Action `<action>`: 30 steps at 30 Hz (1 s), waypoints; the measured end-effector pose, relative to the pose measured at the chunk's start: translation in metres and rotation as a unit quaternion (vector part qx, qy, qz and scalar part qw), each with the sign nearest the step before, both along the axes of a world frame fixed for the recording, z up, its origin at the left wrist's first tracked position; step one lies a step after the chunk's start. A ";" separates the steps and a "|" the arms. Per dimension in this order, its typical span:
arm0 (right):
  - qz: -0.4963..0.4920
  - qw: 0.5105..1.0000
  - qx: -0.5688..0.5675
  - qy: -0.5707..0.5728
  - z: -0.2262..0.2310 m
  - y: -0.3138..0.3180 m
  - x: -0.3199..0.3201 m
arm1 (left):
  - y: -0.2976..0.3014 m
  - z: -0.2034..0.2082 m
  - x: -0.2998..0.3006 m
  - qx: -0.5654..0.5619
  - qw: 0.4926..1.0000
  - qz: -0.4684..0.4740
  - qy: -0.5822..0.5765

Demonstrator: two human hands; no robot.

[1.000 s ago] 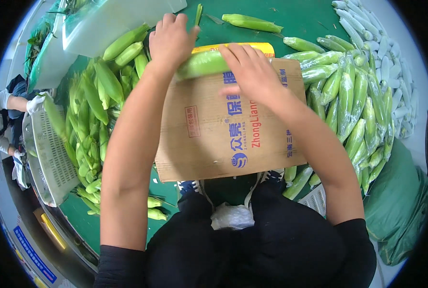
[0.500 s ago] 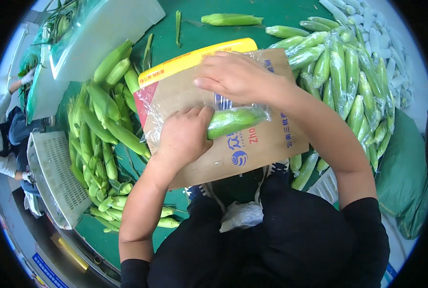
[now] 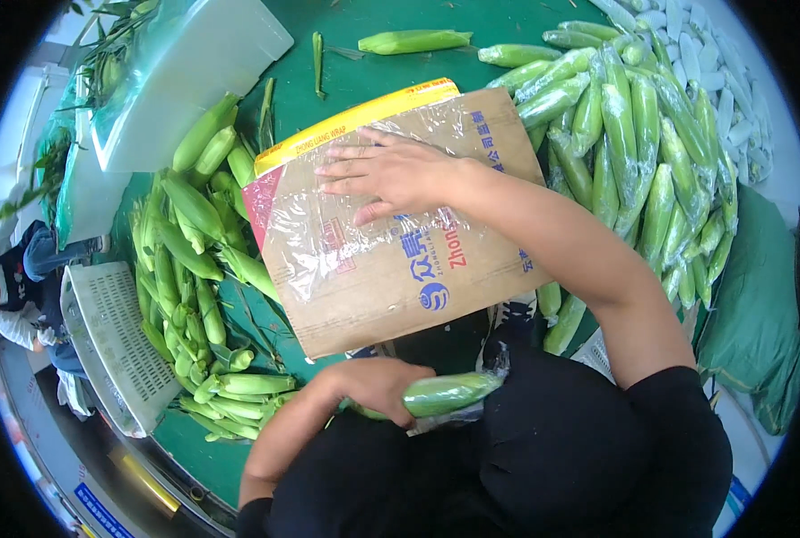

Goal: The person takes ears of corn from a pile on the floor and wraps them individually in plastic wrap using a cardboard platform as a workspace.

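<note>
We hold one film-wrapped corn ear [image 3: 454, 394] at six o'clock from the cardboard box [image 3: 373, 314].
Our left hand [image 3: 384, 387] has its fingers closed around the ear; our right hand [image 3: 398, 179] spreads its fingers open over clear film [image 3: 315, 255] on the box. Unwrapped corn [image 3: 192, 208] lies at nine o'clock, wrapped corn [image 3: 617, 125] between two and three.

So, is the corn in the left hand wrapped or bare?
Wrapped at its visible end: clear film glistens over the corn and bunches at the tip.
</note>
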State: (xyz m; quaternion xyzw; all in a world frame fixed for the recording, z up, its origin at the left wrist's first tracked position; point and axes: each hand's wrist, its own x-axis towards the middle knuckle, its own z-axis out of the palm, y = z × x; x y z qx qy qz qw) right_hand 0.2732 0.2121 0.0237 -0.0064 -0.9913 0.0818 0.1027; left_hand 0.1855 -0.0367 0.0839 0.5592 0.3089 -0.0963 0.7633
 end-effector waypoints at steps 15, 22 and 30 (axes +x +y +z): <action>-0.007 0.242 -0.953 -0.183 -0.003 -0.121 0.095 | 0.039 0.011 -0.063 0.317 0.536 0.693 -0.363; -0.015 0.732 -0.679 0.050 0.039 -0.121 0.102 | 0.023 0.003 -0.060 0.120 0.631 0.734 -0.222; -0.622 0.699 -0.348 0.058 0.091 0.069 0.218 | -0.016 -0.041 -0.135 0.325 0.355 0.847 0.226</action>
